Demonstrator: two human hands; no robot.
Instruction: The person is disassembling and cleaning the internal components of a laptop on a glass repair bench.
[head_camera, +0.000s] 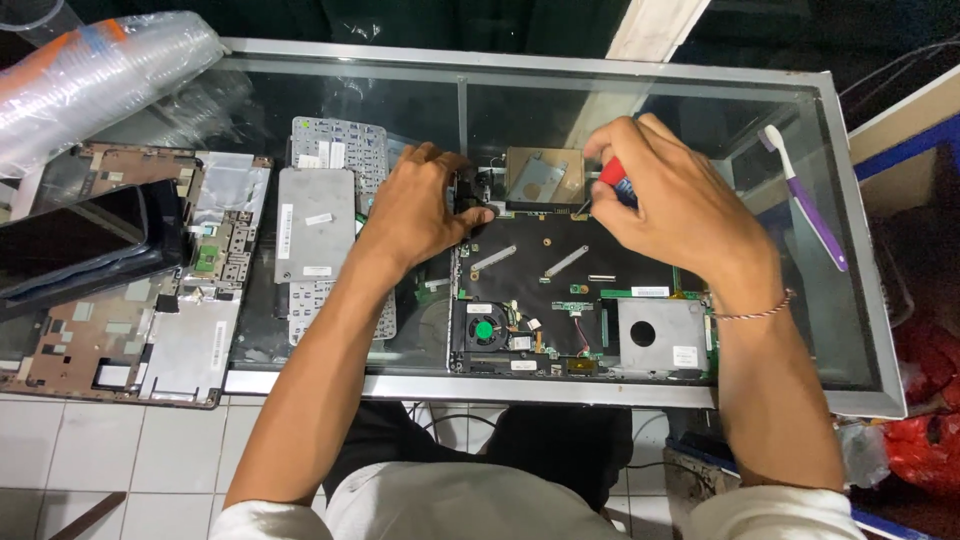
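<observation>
The glass worktop (850, 330) carries everything here, a display case with a metal rim. On its left lies a laptop shell (120, 330), stripped, with a dark screen panel (70, 240) resting across it. Beside that sits a grey cover plate (315, 225) on top of a keyboard (340, 145). In the middle is the opened laptop base (560, 290) — black sheet above, green-hubbed fan (485, 330) at lower left, a metal bracket (660, 335) at lower right. At the far edge of the base is a drive caddy (543, 177), silver and tan. A purple toothbrush (805, 200) lies well apart on the right.

The left hand (425, 205) presses down on the base's upper left corner, fingers curled over the hinge area; its grip is closed lightly on the edge, holding the base rather than lifting it. The right hand (680, 195) has its grip wrapped tight round a screwdriver (612, 178) with a red and blue handle, the tip pointing down just beside the caddy's right edge.

To do this step well, the driver would best stand upright over the screw, with steady downward pressure so the tip does not slip onto the board. The left hand should keep the base from sliding on the glass — it is a slick surface. Whether the tip is seated in a screw cannot be told; the fingers hide it.
</observation>
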